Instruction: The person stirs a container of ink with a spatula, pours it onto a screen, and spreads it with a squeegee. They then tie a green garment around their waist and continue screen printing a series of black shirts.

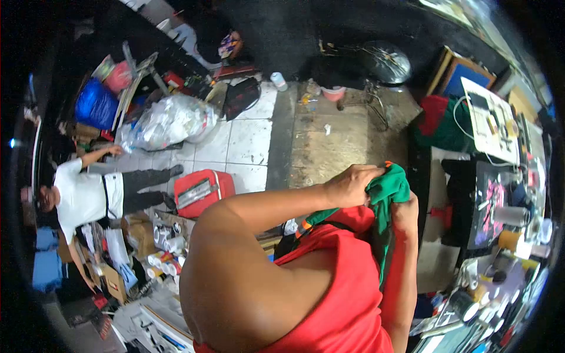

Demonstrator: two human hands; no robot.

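Observation:
Both hands hold a bunched green cloth (389,185) in front of my red sleeveless top. From the left, my left hand (355,184) closes its fingers on the upper part of the cloth. My right hand (406,212) is wrapped around the cloth at its right side, with some fingers hidden. A long green fold hangs down below the hands against the red top. A bit of orange shows at the cloth's upper edge, and another green part with orange edging lies beneath my left forearm.
At right, a worktable holds a white board (491,120) and several jars. A red and green cloth pile (435,123) lies nearby. On the left are a red case (203,193), a clear plastic bag (170,122) and a person in a white shirt (88,191).

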